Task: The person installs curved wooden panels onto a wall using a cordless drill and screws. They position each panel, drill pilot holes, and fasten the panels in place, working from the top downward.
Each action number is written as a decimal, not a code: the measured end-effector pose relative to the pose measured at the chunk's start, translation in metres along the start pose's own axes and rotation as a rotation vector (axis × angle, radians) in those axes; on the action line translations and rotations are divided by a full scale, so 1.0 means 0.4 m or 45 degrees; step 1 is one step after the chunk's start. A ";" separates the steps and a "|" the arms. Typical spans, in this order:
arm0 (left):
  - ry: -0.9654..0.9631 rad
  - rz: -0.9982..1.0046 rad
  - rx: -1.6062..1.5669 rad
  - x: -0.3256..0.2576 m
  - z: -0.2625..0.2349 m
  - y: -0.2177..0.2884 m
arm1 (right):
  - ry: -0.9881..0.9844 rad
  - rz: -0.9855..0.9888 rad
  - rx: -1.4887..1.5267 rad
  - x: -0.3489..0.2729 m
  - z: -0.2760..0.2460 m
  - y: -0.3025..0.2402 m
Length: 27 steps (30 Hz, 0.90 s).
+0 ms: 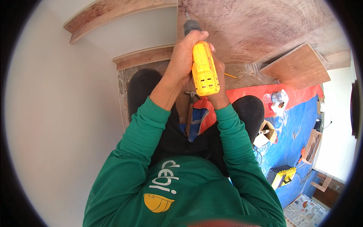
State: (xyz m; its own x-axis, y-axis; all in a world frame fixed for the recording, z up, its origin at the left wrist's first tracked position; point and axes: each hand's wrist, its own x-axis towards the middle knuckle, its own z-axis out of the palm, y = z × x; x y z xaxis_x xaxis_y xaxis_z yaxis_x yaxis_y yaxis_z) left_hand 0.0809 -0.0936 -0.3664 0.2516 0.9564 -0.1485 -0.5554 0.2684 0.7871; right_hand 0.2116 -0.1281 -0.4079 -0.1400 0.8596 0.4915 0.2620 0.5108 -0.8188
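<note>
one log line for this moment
left hand: grips yellow drill | right hand: steadies its rear | bit: against wooden panel

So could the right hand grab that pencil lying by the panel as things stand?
Probably not right away: the right hand is wrapped around the yellow drill, though the pencil lies just beside it, nothing between.

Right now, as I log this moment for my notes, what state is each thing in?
Drill: held in both hands, bit against the wood panel.
Left hand: wrapped around the drill's front.
Right hand: gripping its rear.
Small board: lying loose.
Yellow case: on the blue sheet.
</note>
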 end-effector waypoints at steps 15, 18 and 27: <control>0.001 0.004 -0.012 0.012 0.000 0.006 | 0.002 -0.027 -0.037 0.014 0.000 0.008; 0.005 -0.018 -0.025 0.013 0.000 0.008 | 0.011 -0.016 -0.013 0.016 0.003 0.012; -0.002 0.000 -0.001 0.016 -0.001 0.012 | 0.013 -0.018 -0.045 0.021 0.001 0.007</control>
State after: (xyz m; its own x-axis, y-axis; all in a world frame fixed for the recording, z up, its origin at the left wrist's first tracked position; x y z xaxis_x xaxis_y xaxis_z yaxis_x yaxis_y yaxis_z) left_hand 0.0794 -0.0863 -0.3639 0.2528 0.9562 -0.1473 -0.5563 0.2682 0.7865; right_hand 0.2108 -0.1193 -0.4063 -0.1340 0.8520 0.5061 0.2940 0.5219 -0.8008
